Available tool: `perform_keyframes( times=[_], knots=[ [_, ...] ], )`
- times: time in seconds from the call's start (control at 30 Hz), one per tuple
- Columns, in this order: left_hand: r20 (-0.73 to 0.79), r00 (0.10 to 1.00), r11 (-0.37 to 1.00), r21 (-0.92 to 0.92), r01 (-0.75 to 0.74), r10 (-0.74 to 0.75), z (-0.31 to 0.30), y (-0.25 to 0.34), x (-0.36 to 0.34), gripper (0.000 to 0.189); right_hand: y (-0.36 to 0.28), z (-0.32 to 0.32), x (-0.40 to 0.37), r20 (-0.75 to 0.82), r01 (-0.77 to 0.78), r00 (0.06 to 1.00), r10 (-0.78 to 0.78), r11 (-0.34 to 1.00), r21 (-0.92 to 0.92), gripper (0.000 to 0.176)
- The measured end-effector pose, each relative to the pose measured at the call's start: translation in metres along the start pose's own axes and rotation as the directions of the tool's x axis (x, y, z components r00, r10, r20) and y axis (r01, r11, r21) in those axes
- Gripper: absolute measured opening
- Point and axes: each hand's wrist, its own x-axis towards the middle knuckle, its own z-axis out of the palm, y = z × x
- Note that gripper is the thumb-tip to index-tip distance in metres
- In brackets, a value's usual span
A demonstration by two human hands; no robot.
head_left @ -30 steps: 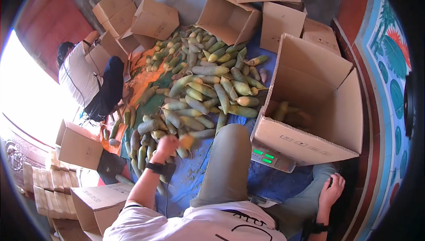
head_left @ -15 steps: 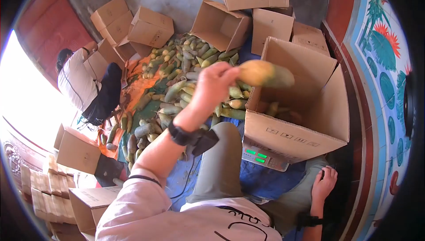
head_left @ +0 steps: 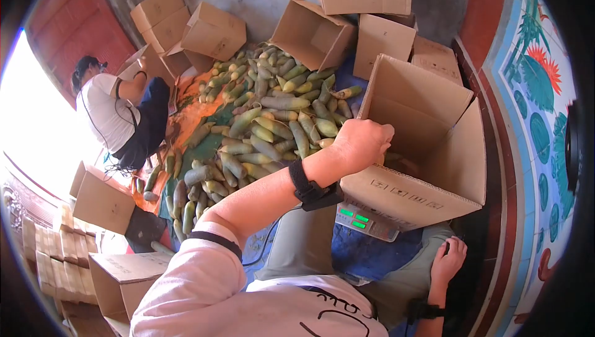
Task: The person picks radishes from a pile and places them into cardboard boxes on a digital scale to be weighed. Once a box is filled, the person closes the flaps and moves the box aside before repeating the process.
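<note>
My left hand [head_left: 365,144] is closed at the near left rim of an open cardboard box [head_left: 412,191]. A yellowish end of a green radish [head_left: 380,158] shows just under its fingers, and the rest is hidden by the hand and box wall. The box stands tilted on a digital scale [head_left: 365,222] with lit green displays. Resting on my right knee, my right hand [head_left: 449,259] has loosely bent fingers spread apart and no object visible in it. A large heap of green radishes [head_left: 273,129] lies left of the box.
Several cardboard boxes [head_left: 313,36] stand along the back wall. At the left, another person [head_left: 108,111] crouches beside an orange sheet [head_left: 189,98]. A box [head_left: 102,204] and a stack of pale blocks [head_left: 59,262] sit at lower left. A tiled wall [head_left: 539,120] rises at the right.
My left hand has moved right and down from above the heap to the box rim, taking the radish from plain view. My right hand stays on the knee. The other person's head and arm have shifted.
</note>
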Motion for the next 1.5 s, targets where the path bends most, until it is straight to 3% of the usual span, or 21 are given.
perform_keyframes(
  times=[0.07, 0.13, 0.27, 0.33, 0.37, 0.43, 0.57, 0.63, 0.7, 0.77, 0.83, 0.9, 0.97, 1.07, 1.13, 1.17, 1.23, 1.27, 1.3, 1.37, 1.5],
  knots=[
    [0.008, 1.000, 1.000, 0.016, 0.002, -0.002, 0.001, 0.000, -0.001, 0.015, 0.003, 0.002, -0.001, -0.001, 0.007, 1.000, -0.007, 1.000, -0.007, 0.013],
    [0.159, 0.982, 0.962, 0.238, -0.136, 0.099, -0.001, 0.002, -0.004, 0.016, 0.002, 0.003, 0.000, 0.000, 0.015, 1.000, -0.015, 1.000, -0.015, 0.013],
    [0.234, 0.972, 0.974, 0.212, -0.076, 0.025, -0.007, 0.007, -0.007, 0.019, 0.000, 0.002, 0.001, 0.004, 0.015, 1.000, -0.015, 1.000, -0.023, 0.013],
    [0.002, 0.975, 0.975, 0.008, -0.222, 0.222, -0.003, 0.001, -0.011, 0.014, 0.000, 0.003, 0.001, 0.008, 0.027, 1.000, -0.026, 0.999, -0.030, 0.012],
    [0.002, 0.977, 0.977, 0.002, -0.214, 0.214, -0.003, 0.000, -0.014, 0.014, 0.000, 0.003, 0.000, 0.010, 0.026, 1.000, -0.026, 0.999, -0.031, 0.012],
    [-0.305, 0.917, 0.931, -0.173, -0.320, 0.259, -0.009, -0.003, -0.024, 0.007, 0.000, 0.002, -0.001, 0.024, 0.030, 0.999, -0.029, 0.999, -0.035, 0.012],
    [-0.392, 0.920, 0.932, -0.324, -0.162, 0.023, -0.017, -0.037, -0.058, 0.010, -0.001, 0.000, 0.000, 0.040, 0.036, 0.999, -0.034, 0.998, -0.052, 0.012],
    [-0.296, 0.920, 0.724, -0.690, -0.020, -0.256, -0.010, -0.059, -0.080, 0.012, 0.000, 0.001, 0.001, 0.049, 0.041, 0.998, -0.038, 0.998, -0.052, 0.012],
    [-0.272, 0.863, 0.861, -0.416, 0.293, -0.425, -0.014, -0.081, -0.108, 0.013, 0.005, 0.004, 0.000, 0.037, 0.054, 0.998, -0.052, 0.997, -0.057, 0.012],
    [-0.189, 0.795, 0.697, -0.622, 0.357, -0.577, -0.001, -0.116, -0.141, 0.014, 0.005, 0.004, 0.001, 0.047, 0.052, 0.998, -0.049, 0.997, -0.054, 0.013],
    [-0.097, 0.765, 0.714, -0.449, 0.537, -0.636, 0.002, -0.139, -0.174, 0.016, 0.004, 0.003, 0.000, 0.059, 0.049, 0.997, -0.047, 0.998, -0.048, 0.013],
    [-0.109, 0.755, 0.762, -0.141, 0.632, -0.647, 0.031, -0.178, -0.224, 0.017, 0.005, 0.004, 0.002, 0.059, 0.049, 0.997, -0.045, 0.997, -0.061, 0.013],
    [0.110, 0.812, 0.799, 0.296, 0.524, -0.573, 0.057, -0.205, -0.273, 0.014, 0.006, 0.005, 0.003, 0.073, 0.050, 0.996, -0.044, 0.996, -0.077, 0.013],
    [0.156, 0.797, 0.807, 0.216, 0.549, -0.584, 0.113, -0.245, -0.360, 0.012, 0.004, 0.004, 0.002, 0.091, 0.055, 0.995, -0.046, 0.994, -0.097, 0.013],
    [0.489, 0.647, 0.809, 0.410, 0.421, -0.585, 0.136, -0.256, -0.398, 0.017, 0.003, 0.005, 0.003, 0.097, 0.066, 0.994, -0.056, 0.993, -0.099, 0.013],
    [0.490, 0.642, 0.806, 0.407, 0.430, -0.590, 0.141, -0.249, -0.408, 0.017, 0.003, 0.005, 0.003, 0.104, 0.063, 0.993, -0.052, 0.992, -0.107, 0.013],
    [0.325, 0.336, 0.405, 0.173, 0.898, -0.884, 0.150, -0.238, -0.425, 0.026, 0.003, 0.005, 0.005, 0.117, 0.068, 0.992, -0.054, 0.991, -0.116, 0.014],
    [0.380, 0.277, 0.367, 0.186, 0.912, -0.883, 0.146, -0.234, -0.426, 0.033, 0.003, 0.005, 0.005, 0.124, 0.069, 0.991, -0.054, 0.990, -0.125, 0.014],
    [0.383, 0.270, 0.360, 0.184, 0.915, -0.883, 0.156, -0.239, -0.439, 0.033, 0.004, 0.006, 0.005, 0.130, 0.070, 0.990, -0.053, 0.988, -0.135, 0.014],
    [0.384, 0.430, 0.571, 0.439, 0.693, -0.817, 0.192, -0.257, -0.472, 0.022, 0.005, 0.007, 0.006, 0.145, 0.082, 0.988, -0.060, 0.986, -0.145, 0.014],
    [0.445, 0.368, 0.519, 0.289, 0.804, -0.817, 0.214, -0.264, -0.486, 0.031, -0.001, 0.007, 0.010, 0.178, 0.078, 0.983, -0.045, 0.980, -0.185, 0.014]
  ],
)
